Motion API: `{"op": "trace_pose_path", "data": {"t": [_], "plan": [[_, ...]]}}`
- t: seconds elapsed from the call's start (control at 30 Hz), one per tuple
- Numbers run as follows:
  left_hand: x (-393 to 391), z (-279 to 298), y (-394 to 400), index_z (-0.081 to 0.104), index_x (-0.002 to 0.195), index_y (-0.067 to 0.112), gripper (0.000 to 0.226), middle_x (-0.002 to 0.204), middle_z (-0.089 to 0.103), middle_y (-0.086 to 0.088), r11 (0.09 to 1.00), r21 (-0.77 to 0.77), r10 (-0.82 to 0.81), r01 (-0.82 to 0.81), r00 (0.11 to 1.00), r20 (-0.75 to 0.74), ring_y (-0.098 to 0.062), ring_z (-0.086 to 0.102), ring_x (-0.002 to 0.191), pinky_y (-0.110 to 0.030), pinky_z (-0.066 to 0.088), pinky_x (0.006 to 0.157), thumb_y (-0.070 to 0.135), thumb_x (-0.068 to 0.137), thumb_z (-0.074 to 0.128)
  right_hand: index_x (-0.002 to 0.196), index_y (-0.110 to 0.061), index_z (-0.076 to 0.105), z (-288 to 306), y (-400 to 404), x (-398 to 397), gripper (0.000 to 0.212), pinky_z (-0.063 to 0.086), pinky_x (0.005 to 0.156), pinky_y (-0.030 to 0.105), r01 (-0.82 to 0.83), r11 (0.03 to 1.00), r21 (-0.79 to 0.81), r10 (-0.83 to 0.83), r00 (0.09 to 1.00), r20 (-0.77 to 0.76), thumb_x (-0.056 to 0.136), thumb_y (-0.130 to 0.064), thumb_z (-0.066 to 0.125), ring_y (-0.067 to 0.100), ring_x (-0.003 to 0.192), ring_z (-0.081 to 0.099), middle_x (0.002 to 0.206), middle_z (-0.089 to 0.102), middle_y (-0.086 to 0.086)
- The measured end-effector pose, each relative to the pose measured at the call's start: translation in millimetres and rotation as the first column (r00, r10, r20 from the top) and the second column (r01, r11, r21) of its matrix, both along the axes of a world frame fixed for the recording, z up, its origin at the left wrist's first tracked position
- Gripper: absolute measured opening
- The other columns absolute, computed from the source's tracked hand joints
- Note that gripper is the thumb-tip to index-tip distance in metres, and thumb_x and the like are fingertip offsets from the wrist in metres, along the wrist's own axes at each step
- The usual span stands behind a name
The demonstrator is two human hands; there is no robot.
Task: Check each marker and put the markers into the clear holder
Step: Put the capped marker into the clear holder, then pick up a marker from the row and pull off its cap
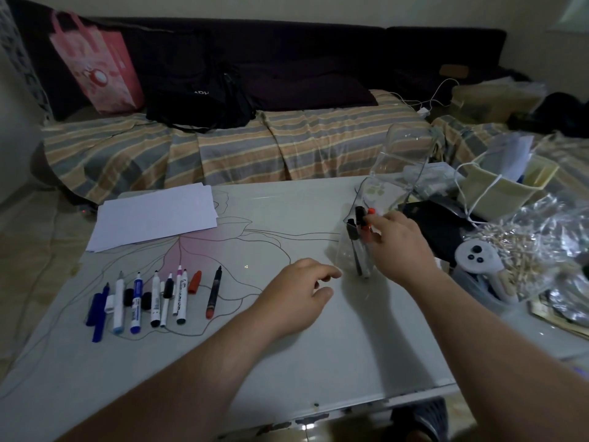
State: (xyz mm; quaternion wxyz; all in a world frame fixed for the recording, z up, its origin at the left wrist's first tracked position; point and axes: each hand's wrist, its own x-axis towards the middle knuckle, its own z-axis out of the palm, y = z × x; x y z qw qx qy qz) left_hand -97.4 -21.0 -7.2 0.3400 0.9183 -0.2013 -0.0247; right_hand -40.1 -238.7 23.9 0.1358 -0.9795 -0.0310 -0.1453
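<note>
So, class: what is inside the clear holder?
Two black-capped markers stand in the clear holder. The right hand holds an orange-capped marker at its rim and hides that marker's barrel.

On the table (287, 362), a row of markers (153, 298) lies at nine o'clock, a paper stack (156, 215) behind it at eleven. The clear holder (360, 247) (markers standing inside) sits at two o'clock, clutter further right.

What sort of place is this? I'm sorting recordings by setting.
Probably a living room at home: a dark sofa with a striped cover behind a low table, and a pink bag on the sofa.
</note>
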Motion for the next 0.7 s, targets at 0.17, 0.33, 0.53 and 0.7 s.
{"op": "trace_pose_path", "data": {"t": [0.17,0.33,0.53,0.7], "plan": [[14,-4,34,0.072,0.115,0.036,0.028,0.111,0.065,0.012,0.989,0.121,0.092,-0.088,0.995,-0.033,-0.008,0.059,0.103,-0.026,0.047,0.093,0.024,0.095,0.055,0.132,-0.029,0.061,7,45,-8,0.041,0.051,0.086,0.042,-0.021,0.996,0.090,0.008,0.990,0.144,0.093,-0.019,0.052,0.028,0.110,0.054,0.118,0.056,0.002],[25,-9,102,0.073,0.106,0.040,0.035,0.111,0.070,0.015,0.910,0.243,0.352,-0.335,0.935,-0.031,-0.010,0.066,0.104,-0.027,0.051,0.092,0.014,0.090,0.056,0.132,-0.026,0.062,-18,123,-25,0.043,0.048,0.096,0.040,-0.291,0.948,0.128,0.300,0.952,-0.054,0.091,-0.020,0.052,0.026,0.117,0.052,0.124,0.056,0.002],[22,-19,171,0.070,0.121,0.036,0.045,0.125,0.069,0.003,0.780,0.366,0.515,-0.508,0.853,0.085,-0.021,0.063,0.112,-0.038,0.053,0.096,0.007,0.088,0.057,0.133,-0.026,0.051,-64,211,-61,0.038,0.050,0.090,0.051,-0.539,0.842,0.029,0.523,0.801,-0.290,0.099,-0.040,0.044,0.032,0.117,0.041,0.136,0.038,0.006],[23,-28,182,0.065,0.126,0.047,0.050,0.130,0.064,0.005,0.684,0.571,0.476,-0.454,0.871,0.123,-0.029,0.046,0.113,-0.036,0.041,0.089,0.013,0.091,0.051,0.133,-0.036,0.044,-89,232,-63,0.040,0.042,0.092,0.053,-0.538,0.838,-0.089,0.466,0.792,-0.396,0.098,-0.053,0.037,0.036,0.115,0.036,0.128,0.036,0.009]]}}
